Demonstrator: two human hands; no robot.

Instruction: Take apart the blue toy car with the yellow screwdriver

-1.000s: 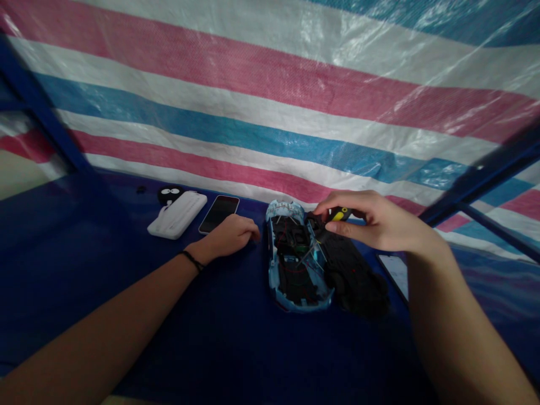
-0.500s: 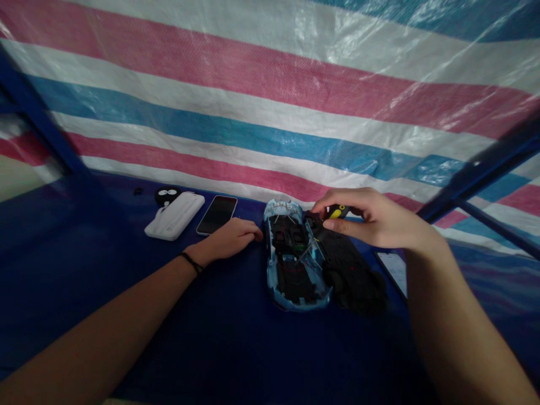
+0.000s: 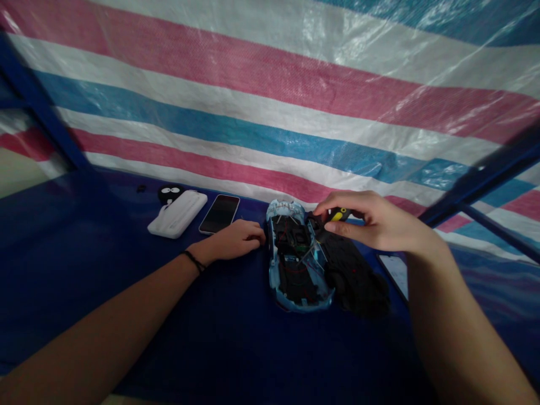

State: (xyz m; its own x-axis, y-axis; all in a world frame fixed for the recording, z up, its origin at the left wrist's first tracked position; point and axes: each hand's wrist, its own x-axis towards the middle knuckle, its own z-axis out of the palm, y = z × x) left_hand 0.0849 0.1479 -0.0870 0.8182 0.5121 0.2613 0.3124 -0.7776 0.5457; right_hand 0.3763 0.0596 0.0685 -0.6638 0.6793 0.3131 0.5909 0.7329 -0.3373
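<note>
A light blue toy car shell (image 3: 295, 264) lies upside down on the dark blue table, with wires and black parts showing inside. The black chassis (image 3: 354, 275) lies beside it on the right. My right hand (image 3: 375, 225) is closed around a black and yellow screwdriver (image 3: 337, 215), held above the far end of the shell and chassis. My left hand (image 3: 236, 241) rests on the table with fingers curled, fingertips at the shell's left edge. I cannot make out whether it holds anything.
A white case (image 3: 177, 214) with a small black googly-eyed object (image 3: 169, 193) behind it, and a dark phone (image 3: 219, 214), lie left of the car. Another phone (image 3: 396, 270) lies partly under my right forearm. A striped tarp (image 3: 270, 101) hangs behind; blue frame bars (image 3: 485, 174) stand right.
My left hand has crept slightly right, up to the shell's edge. The right hand and screwdriver stay in nearly the same place.
</note>
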